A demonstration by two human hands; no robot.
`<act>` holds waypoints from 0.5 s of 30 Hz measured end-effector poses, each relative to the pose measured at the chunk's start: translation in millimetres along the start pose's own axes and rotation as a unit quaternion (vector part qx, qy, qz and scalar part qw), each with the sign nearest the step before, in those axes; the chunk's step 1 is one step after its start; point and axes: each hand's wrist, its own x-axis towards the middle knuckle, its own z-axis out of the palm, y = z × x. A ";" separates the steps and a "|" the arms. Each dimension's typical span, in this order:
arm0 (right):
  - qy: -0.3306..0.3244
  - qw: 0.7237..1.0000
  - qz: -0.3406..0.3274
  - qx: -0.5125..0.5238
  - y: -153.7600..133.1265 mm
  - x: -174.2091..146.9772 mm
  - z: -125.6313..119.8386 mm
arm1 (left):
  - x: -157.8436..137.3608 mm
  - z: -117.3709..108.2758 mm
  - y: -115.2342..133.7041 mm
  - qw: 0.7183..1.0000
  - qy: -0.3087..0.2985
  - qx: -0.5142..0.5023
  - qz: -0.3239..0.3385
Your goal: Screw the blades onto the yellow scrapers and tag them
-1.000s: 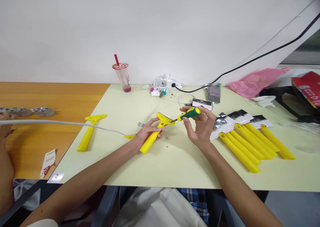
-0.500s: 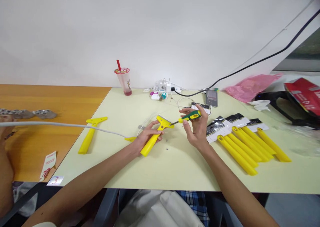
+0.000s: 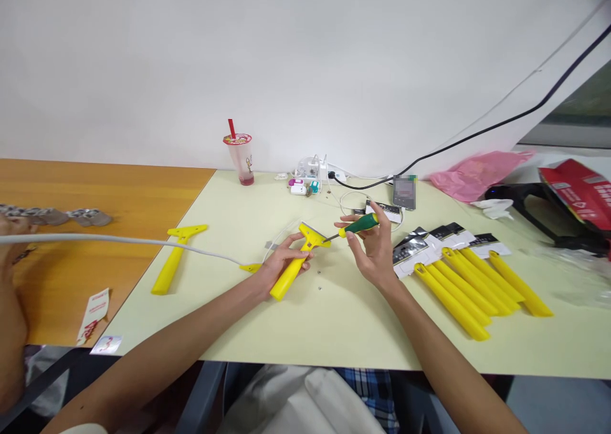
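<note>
My left hand is closed round a yellow scraper, its wide head tilted up and away from me with a thin metal blade edge at the top. In my right hand is a green and yellow screwdriver, pinched by the handle. The screwdriver's tip meets the scraper's head near its right side. Two small screws lie on the table just below the hands. Left of my left hand rests another yellow scraper, and a yellow piece shows partly behind that hand.
Several yellow handles with black-and-white cards lie at right. A drink cup, power strip and phone stand along the wall. A white cable crosses from the left. Another person's arm is at far left.
The screwdriver handle has turned, showing more green, and my right fingers have shifted on it. The scraper stays in my left hand. The whole view has shifted slightly.
</note>
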 end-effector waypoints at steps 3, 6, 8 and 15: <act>0.027 0.999 0.004 -0.024 0.4 -0.2 0.0 | -0.4 0.6 -0.4 1.000 0.004 -0.003 -0.002; 0.038 0.999 -0.001 -0.024 -1.0 0.9 -1.3 | -1.7 1.0 -0.9 1.000 -0.002 0.001 -0.002; 0.023 1.000 0.005 0.003 -2.5 1.7 -1.4 | -1.8 0.6 -0.9 1.000 -0.002 0.000 -0.001; 0.052 0.997 0.051 -0.001 3.6 1.3 -1.0 | -0.1 -1.9 -1.0 1.000 -0.001 -0.013 0.002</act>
